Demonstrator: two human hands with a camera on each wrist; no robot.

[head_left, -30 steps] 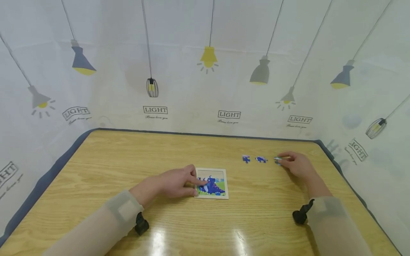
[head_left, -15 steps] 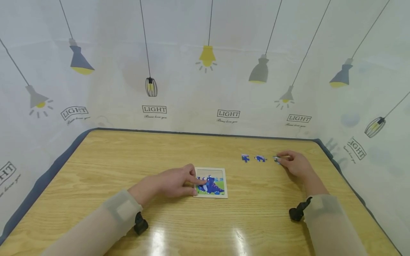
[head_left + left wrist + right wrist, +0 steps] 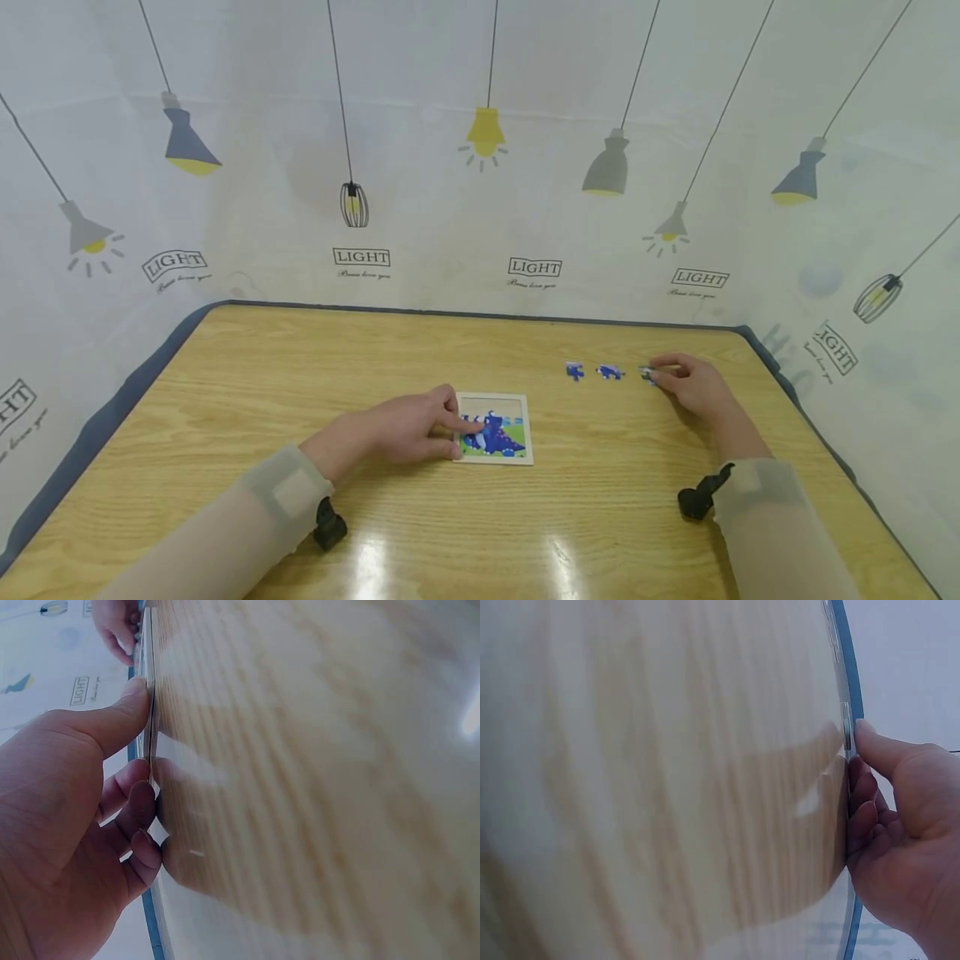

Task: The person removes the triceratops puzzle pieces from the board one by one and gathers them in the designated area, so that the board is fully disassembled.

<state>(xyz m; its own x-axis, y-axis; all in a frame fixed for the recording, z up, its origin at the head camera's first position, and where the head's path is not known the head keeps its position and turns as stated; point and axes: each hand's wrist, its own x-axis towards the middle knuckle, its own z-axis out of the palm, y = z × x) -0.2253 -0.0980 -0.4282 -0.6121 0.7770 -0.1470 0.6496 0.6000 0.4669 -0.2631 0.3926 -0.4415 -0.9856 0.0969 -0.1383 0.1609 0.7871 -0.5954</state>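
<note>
A square puzzle board (image 3: 529, 433) with a pale frame and a blue dinosaur picture lies on the table; bare backing shows along its top. My left hand (image 3: 408, 427) rests at its left side, the extended index finger pressing on the picture and the thumb at the frame's edge. Its other fingers touch the tabletop in the left wrist view. At the right, my right hand (image 3: 697, 387) holds a small puzzle piece (image 3: 646, 373) at table level between thumb and index finger, partly covering it. Two more puzzle pieces, a left one (image 3: 574, 371) and a middle one (image 3: 610, 372), lie beside it in a row.
The wooden table (image 3: 300, 350) has a dark blue edge at the back and sides. A white curtain (image 3: 420, 208) printed with lamps hangs behind it. Black wrist cameras, one being the left camera (image 3: 328, 525), sit near both cuffs.
Both hands stay almost where they were, the left on the puzzle board and the right at the rightmost piece. The whole head view has shifted very slightly.
</note>
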